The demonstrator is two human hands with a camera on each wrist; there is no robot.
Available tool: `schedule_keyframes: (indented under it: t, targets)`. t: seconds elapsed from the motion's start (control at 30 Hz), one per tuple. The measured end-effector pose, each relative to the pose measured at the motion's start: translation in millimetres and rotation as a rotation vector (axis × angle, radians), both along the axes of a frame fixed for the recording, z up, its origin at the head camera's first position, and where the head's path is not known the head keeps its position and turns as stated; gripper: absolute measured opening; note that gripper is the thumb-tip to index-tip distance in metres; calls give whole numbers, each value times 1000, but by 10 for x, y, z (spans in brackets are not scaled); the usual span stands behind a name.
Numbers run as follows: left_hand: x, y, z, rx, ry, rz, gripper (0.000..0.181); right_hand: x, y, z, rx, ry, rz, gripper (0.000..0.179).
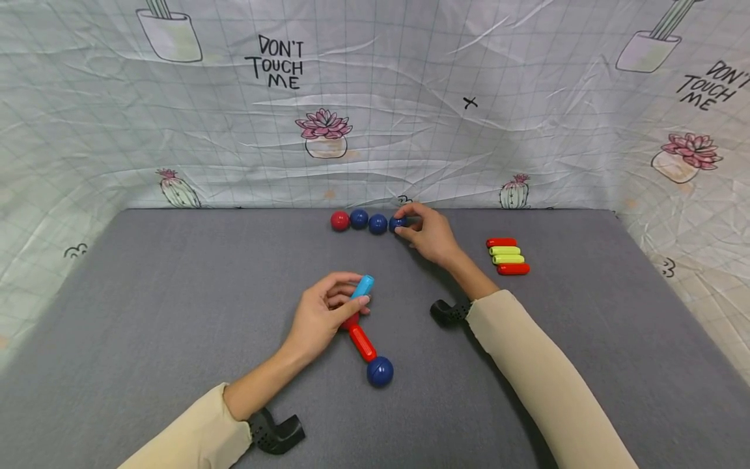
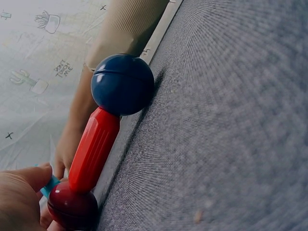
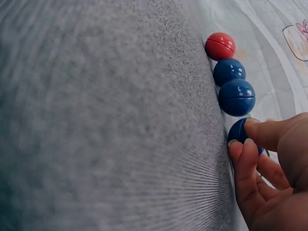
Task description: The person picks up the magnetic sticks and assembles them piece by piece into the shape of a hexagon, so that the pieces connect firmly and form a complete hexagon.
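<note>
My left hand [image 1: 319, 316] holds a joined piece by its light blue rod [image 1: 363, 285]. That rod meets a red ball [image 2: 72, 204], mostly covered by the hand in the head view. A red rod [image 1: 363, 343] runs from this ball to a blue ball [image 1: 380, 372] at the near end. Farther back, my right hand [image 1: 430, 234] pinches a blue ball [image 3: 239, 132] between thumb and fingers. It is the rightmost of a row, beside two more blue balls [image 1: 377, 224] and a red ball [image 1: 340, 221].
Red and yellow-green rods [image 1: 508, 259] lie side by side on the right of the grey table [image 1: 205, 312]. A patterned cloth [image 1: 398, 130] rises behind the table's back edge and along its sides. Each wrist wears a black camera mount [image 1: 275, 435].
</note>
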State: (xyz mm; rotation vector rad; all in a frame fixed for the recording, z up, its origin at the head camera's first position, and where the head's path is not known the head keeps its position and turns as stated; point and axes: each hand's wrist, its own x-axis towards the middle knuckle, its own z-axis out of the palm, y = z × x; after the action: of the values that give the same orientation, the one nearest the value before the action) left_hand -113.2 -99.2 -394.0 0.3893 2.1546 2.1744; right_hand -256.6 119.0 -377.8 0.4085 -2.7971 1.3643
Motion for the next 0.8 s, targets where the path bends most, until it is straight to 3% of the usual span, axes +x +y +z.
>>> schedule_keyframes:
  t: [0.23,0.63,0.8]
  targets:
    - [-8,-1,-5,-4,-1,-2,32,64,58,36,-65,-37,-17,32]
    - [-26,-10,-21,-4,55,-21,31,421,137,217,-228,-61,169,35]
    - [-16,-4,-19,-16,86,-33,31,590,163,247,-211,-53,221,35]
